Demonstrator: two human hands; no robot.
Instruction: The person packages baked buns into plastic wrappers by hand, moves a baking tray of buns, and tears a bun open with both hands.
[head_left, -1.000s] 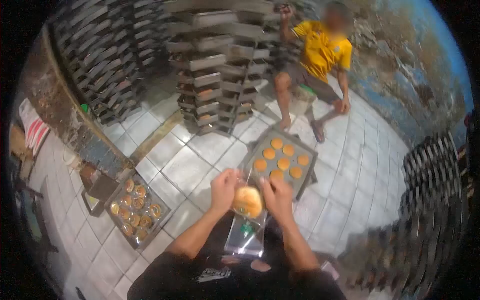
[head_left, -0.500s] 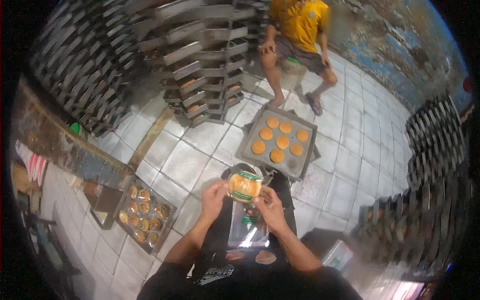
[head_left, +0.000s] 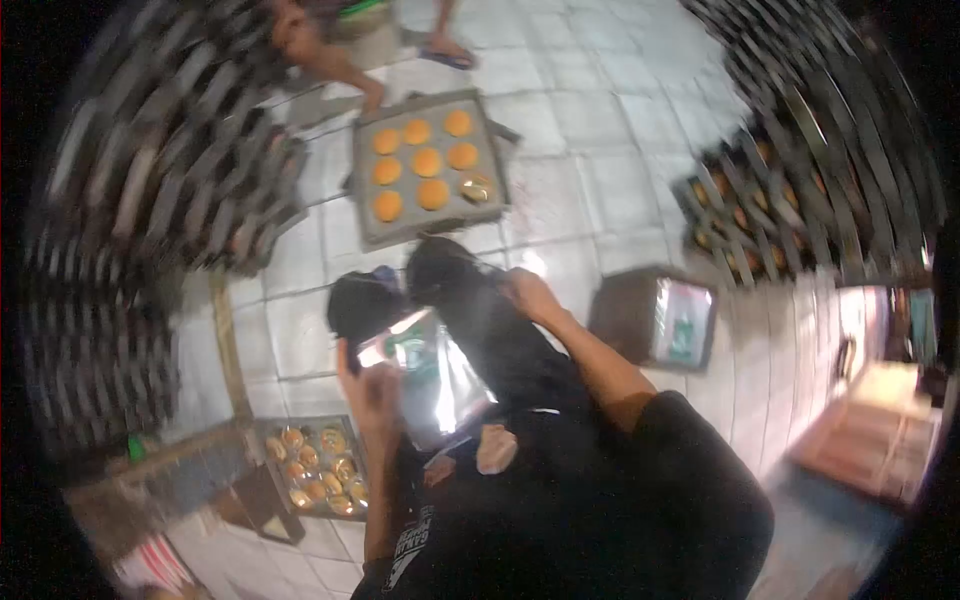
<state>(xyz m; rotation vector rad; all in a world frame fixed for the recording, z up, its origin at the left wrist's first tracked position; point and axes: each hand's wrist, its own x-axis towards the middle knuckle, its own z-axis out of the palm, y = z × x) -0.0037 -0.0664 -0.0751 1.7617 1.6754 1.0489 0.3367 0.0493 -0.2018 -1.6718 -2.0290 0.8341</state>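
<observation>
On my lap lies a shiny stack of clear plastic bags (head_left: 440,385) with green print. At its left edge is my left hand (head_left: 372,392), with the thumb against the bags and the fingers along the side, blurred. My right hand (head_left: 535,297) is beside my right knee, apart from the bags; its fingers are smeared and partly hidden. Ahead on the floor, a metal tray (head_left: 370,230) holds several round bare buns (head_left: 427,162) in rows. One bun in a shiny wrapper (head_left: 477,188) sits at its near right corner.
Another tray (head_left: 345,515) with wrapped buns stands at lower left. To my right is a dark box (head_left: 625,315) with a pack of plastic bags (head_left: 683,322) on it. Stacked trays rise on both sides. A person's legs (head_left: 330,65) are beyond the bun tray.
My view has swung right and down. The wrapped bun has left my hands, and one now lies on the tray ahead. My hands have parted, the left to the bags, the right toward my knee.
</observation>
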